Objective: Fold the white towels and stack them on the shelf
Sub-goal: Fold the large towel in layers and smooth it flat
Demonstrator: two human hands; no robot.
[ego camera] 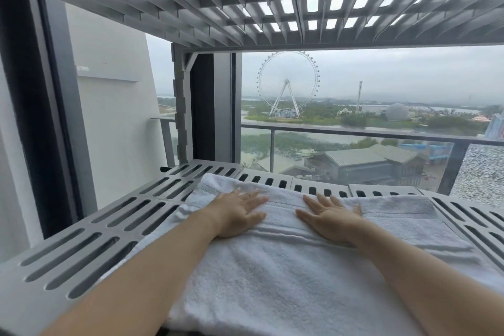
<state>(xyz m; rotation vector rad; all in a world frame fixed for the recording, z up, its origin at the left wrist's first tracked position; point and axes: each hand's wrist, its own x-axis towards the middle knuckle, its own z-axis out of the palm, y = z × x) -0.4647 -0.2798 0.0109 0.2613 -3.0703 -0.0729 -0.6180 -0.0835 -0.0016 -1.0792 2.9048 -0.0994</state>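
Both of your hands lie flat, palms down, on the folded white terry towel (272, 281), which sits on the grey slotted plastic shelf (95, 248) and covers its middle and right part, reaching the front edge nearest you. Your left hand (240, 213) presses the towel with its fingers straight and slightly spread, gripping nothing. Your right hand (332, 215) does the same just beside it, fingers fanned out and thumb pointing towards the left hand. The two hands are near each other but do not touch. They rest across a woven band and a step in the cloth, and more layers of white towel show beyond and to the right of them; you cannot tell how many pieces lie there. To the left of the towel the shelf's slots are bare. Close overhead hangs a second grey slotted shelf tier (272, 8), and a notched grey corner post (181, 117) joins the two levels at the back left. Behind the rack stands a dark window frame (24, 90) on the left, with a white wall (114, 90) beyond it. Through the glass are a glass balcony railing (354, 132), a large white Ferris wheel (287, 82), a pale dome (396, 112), low roofs and water.
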